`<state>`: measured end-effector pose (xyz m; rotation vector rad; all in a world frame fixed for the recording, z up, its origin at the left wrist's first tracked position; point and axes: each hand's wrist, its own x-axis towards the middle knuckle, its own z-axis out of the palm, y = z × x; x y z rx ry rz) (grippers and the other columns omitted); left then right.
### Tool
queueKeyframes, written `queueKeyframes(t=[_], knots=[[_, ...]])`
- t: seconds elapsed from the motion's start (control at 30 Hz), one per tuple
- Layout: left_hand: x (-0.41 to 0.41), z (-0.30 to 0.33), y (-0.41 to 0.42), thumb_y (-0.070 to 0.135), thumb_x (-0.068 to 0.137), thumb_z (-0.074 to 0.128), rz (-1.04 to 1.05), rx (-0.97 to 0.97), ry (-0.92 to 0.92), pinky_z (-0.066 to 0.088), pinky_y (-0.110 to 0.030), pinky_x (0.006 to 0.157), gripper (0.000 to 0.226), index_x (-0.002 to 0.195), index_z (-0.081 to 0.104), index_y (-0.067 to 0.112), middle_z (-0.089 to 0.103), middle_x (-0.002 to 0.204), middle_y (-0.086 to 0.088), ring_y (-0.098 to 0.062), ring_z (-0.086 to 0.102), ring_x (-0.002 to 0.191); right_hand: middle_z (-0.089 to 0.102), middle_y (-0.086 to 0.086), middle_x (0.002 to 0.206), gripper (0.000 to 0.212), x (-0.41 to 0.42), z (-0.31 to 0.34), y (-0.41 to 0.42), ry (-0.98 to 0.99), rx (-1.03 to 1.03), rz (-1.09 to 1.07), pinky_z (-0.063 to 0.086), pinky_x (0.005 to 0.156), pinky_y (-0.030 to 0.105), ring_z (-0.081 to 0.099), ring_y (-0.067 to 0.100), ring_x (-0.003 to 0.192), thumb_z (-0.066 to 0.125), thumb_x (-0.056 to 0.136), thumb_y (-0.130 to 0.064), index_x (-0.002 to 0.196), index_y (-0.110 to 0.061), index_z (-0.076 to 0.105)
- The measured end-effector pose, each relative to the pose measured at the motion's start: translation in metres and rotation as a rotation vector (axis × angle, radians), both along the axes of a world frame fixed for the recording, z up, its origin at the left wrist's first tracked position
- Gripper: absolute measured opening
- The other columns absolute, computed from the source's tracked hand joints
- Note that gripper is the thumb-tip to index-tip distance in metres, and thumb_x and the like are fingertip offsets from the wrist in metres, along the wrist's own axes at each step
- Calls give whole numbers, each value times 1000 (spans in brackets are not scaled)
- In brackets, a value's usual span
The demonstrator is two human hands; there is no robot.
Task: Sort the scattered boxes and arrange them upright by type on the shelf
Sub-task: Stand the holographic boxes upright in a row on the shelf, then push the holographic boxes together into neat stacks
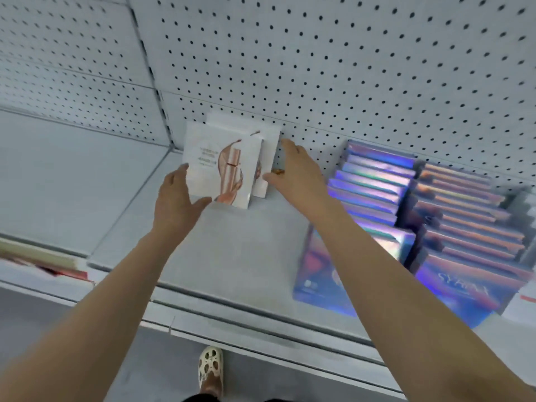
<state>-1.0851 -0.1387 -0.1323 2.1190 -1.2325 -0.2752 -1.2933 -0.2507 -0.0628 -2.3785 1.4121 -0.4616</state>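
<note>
Two or three white boxes with a rose-gold print stand upright at the back of the grey shelf (255, 250), leaning on the pegboard. The front white box (220, 166) is held by my left hand (177, 198), thumb under its lower edge and fingers at its left edge. My right hand (295, 172) reaches to the right side of the rear white boxes (268, 146), thumb touching their edge, fingers straight. To the right stand two rows of iridescent boxes: a blue-purple row (371, 181) and an orange-purple row (470, 216).
White pegboard (348, 68) backs the shelf. A neighbouring shelf bay (58, 175) lies to the left, with flat red-edged items (43, 262) at its front. Below the shelf lip my foot in a cream clog (211, 367) stands on the grey floor.
</note>
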Motion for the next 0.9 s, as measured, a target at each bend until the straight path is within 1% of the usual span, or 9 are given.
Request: queueKeyframes(t=[0.07, 0.13, 0.27, 0.33, 0.43, 0.57, 0.7, 0.8, 0.9], knots=[[36, 1, -20, 27, 79, 78, 24, 64, 34, 29, -44, 113, 96, 152, 20, 8, 33, 152, -16, -32, 32, 140, 52, 15, 133, 89, 29, -10, -14, -69, 103, -81, 40, 92, 36, 50, 32, 123, 77, 81, -39, 149, -7, 28], [62, -1, -39, 33, 77, 80, -4, 157, 81, 30, -44, 114, 101, 153, 17, 9, 34, 153, -14, -30, 34, 140, 47, 17, 138, 108, 49, -19, -26, -96, 150, -165, 40, 95, 37, 46, 33, 127, 82, 76, -40, 153, -5, 16], [79, -9, -70, 35, 75, 80, -134, 239, 200, 43, -40, 101, 78, 140, 42, 16, 57, 135, -5, -27, 53, 123, 38, 15, 142, 128, 65, -30, -40, -199, 233, -253, 41, 91, 36, 48, 32, 126, 88, 69, -37, 157, -19, -3], [80, -13, -80, 33, 74, 81, -144, 216, 237, 46, -41, 98, 67, 132, 50, 17, 62, 127, -4, -27, 56, 118, 38, 12, 143, 126, 66, -32, -43, -231, 237, -282, 41, 94, 37, 48, 30, 126, 89, 68, -34, 157, -23, 0], [77, -18, -92, 30, 71, 82, -165, 154, 295, 48, -42, 94, 66, 128, 52, 19, 66, 121, -3, -27, 59, 111, 42, 7, 144, 109, 63, -29, -47, -247, 201, -305, 42, 100, 38, 51, 27, 122, 89, 69, -28, 153, -22, 19], [69, -22, -108, 26, 76, 79, -156, 74, 281, 48, -38, 89, 72, 138, 43, 20, 66, 120, -7, -31, 60, 109, 50, -3, 130, 83, 65, -28, -50, -315, 123, -267, 51, 92, 47, 58, 16, 97, 85, 70, -16, 138, -23, 37], [63, -25, -120, 15, 85, 71, -174, -12, 323, 43, -34, 90, 79, 150, 26, 17, 60, 130, -10, -33, 57, 115, 45, 0, 139, 74, 71, -32, -54, -199, -11, -218, 47, 86, 35, 56, 18, 93, 78, 80, -12, 141, -15, 38], [66, -26, -123, 17, 82, 73, -150, -16, 293, 44, -33, 83, 68, 140, 38, 11, 64, 123, -10, -34, 59, 110, 36, 8, 147, 80, 76, -36, -57, -93, -71, -205, 44, 80, 33, 59, 29, 103, 75, 83, -11, 149, -12, 31], [70, -26, -127, 18, 80, 75, -147, 6, 280, 46, -36, 81, 60, 131, 43, 10, 66, 117, -9, -34, 60, 105, 28, 11, 154, 82, 79, -39, -57, -47, -76, -230, 46, 88, 38, 57, 34, 113, 73, 85, -11, 153, -11, 26]])
